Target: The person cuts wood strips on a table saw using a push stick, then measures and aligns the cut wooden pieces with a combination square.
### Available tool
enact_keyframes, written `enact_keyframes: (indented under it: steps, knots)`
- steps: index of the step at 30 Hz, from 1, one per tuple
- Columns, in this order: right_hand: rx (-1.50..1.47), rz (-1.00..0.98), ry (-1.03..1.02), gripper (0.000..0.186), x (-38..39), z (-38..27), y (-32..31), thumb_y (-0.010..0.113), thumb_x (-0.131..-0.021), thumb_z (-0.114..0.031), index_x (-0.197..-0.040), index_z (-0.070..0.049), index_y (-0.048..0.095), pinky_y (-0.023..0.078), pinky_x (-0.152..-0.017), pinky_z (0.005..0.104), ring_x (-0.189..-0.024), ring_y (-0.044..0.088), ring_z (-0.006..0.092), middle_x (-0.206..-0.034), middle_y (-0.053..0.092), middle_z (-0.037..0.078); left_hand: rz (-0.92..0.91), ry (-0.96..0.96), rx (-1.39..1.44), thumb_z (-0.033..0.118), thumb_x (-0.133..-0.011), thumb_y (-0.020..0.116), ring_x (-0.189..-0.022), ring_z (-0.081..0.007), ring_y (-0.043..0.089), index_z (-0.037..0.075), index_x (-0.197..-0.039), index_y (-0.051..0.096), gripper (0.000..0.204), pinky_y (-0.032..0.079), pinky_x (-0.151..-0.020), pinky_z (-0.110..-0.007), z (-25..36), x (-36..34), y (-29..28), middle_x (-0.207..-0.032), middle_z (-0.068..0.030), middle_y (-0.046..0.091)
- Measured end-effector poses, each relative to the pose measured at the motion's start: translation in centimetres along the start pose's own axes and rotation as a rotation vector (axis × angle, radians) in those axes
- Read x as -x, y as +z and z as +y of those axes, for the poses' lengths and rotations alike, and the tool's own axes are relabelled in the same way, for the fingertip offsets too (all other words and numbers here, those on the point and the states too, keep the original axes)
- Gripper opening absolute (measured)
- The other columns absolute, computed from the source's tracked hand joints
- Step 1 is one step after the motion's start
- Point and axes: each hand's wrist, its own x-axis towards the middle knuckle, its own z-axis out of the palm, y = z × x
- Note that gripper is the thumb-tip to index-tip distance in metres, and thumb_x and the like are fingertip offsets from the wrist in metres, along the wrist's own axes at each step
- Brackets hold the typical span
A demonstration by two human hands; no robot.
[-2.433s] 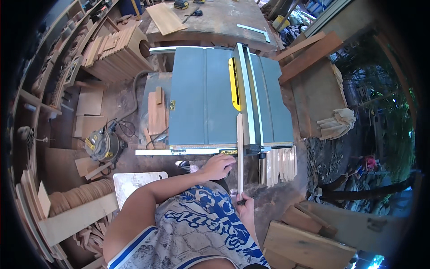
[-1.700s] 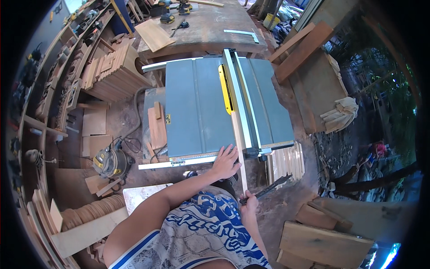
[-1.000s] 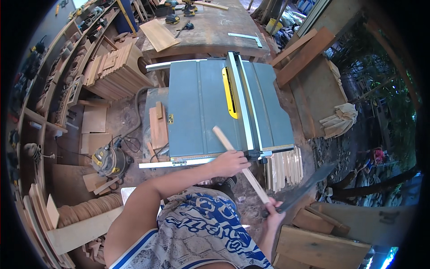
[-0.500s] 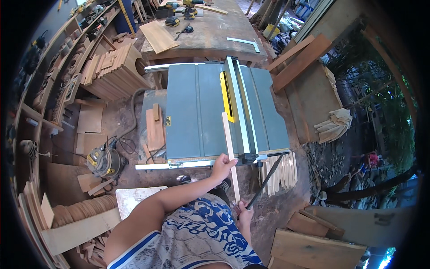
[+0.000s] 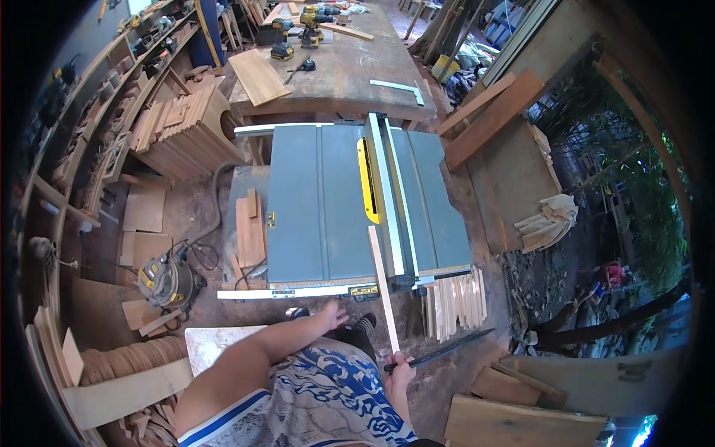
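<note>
My right hand (image 5: 401,369) is closed at the near end of a thin, pale wooden strip (image 5: 383,290) and also grips a long black stick (image 5: 450,349) that points out to the right. The strip's far end rests on the grey table saw (image 5: 342,201), just short of the yellow blade guard (image 5: 368,182) and left of the metal rip fence (image 5: 393,208). In front of the saw's near rail, my left hand (image 5: 329,320) is empty, its fingers apart, touching neither strip nor saw.
Cut strips (image 5: 454,302) are stacked at the saw's right front. A shop vacuum (image 5: 170,279) stands on the left floor. Beyond the saw, a workbench (image 5: 339,82) carries cordless drills (image 5: 311,33), a board and a metal square (image 5: 398,88). Planks (image 5: 521,421) lie at lower right.
My left hand has let go of the strip and drawn back left. The strip has come back toward me, away from the guard. The black stick has swung lower, nearly level.
</note>
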Motion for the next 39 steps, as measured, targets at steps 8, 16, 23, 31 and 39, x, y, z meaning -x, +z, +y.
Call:
enact_keyframes:
  steps: [8, 16, 23, 31, 39]
  knots:
    - [-0.113, -0.049, 0.228, 0.022, -3.0, 1.8, -0.6, 0.059, -0.092, 0.008, -0.102, -0.006, 0.045, 0.062, -0.075, 0.0356, -0.087, 0.068, 0.0283, -0.100, 0.056, 0.012, 0.122, 0.002, 0.843, 0.047, -0.099, 0.045, -0.123, -0.0246, 0.055, 0.012, -0.145, 0.045, 0.058, 0.050, -0.101, -0.048, 2.3, -7.3, 0.5, -0.137, -0.0090, 0.052]
    - [-0.097, 0.035, 0.205, 0.028, -1.5, 0.7, 1.5, 0.056, -0.094, 0.009, -0.116, -0.002, 0.042, 0.063, -0.079, 0.0378, -0.085, 0.066, 0.0268, -0.103, 0.054, 0.013, 0.109, 0.003, 0.898, 0.047, -0.100, 0.043, -0.119, -0.0248, 0.058, 0.014, -0.139, 0.050, 0.052, 0.050, -0.098, -0.050, 2.6, -8.4, -0.4, -0.135, -0.0059, 0.056]
    - [-0.043, 0.036, 0.170, 0.020, -0.4, 0.6, 3.4, 0.049, -0.101, 0.001, -0.119, 0.001, 0.041, 0.062, -0.081, 0.0393, -0.083, 0.064, 0.0248, -0.103, 0.056, 0.015, 0.141, 0.000, 0.208, 0.045, -0.100, 0.045, -0.110, -0.0251, 0.063, 0.015, -0.137, 0.051, 0.048, 0.052, -0.090, -0.047, -0.1, -7.9, -5.0, -0.128, -0.0053, 0.062]
    - [-0.123, 0.084, 0.158, 0.024, -1.6, 1.2, 4.1, 0.045, -0.107, -0.013, -0.124, 0.003, 0.044, 0.061, -0.077, 0.0365, -0.078, 0.064, 0.0228, -0.101, 0.061, 0.016, -0.123, 1.499, -1.293, 0.033, -0.088, 0.071, -0.109, -0.0348, 0.062, 0.008, -0.120, 0.069, 0.041, 0.048, -0.094, -0.048, 5.9, 16.4, 4.7, -0.120, -0.0133, 0.068]
    - [-0.090, 0.071, 0.125, 0.029, -3.0, 1.6, 5.7, 0.039, -0.107, -0.018, -0.122, 0.007, 0.044, 0.061, -0.075, 0.0356, -0.081, 0.067, 0.0264, -0.100, 0.063, 0.018, -0.028, 1.634, -1.440, 0.039, -0.082, 0.075, -0.141, -0.0326, 0.043, 0.008, -0.145, 0.049, 0.075, 0.029, -0.119, -0.052, 7.7, 13.2, 8.9, -0.148, -0.0127, 0.051]
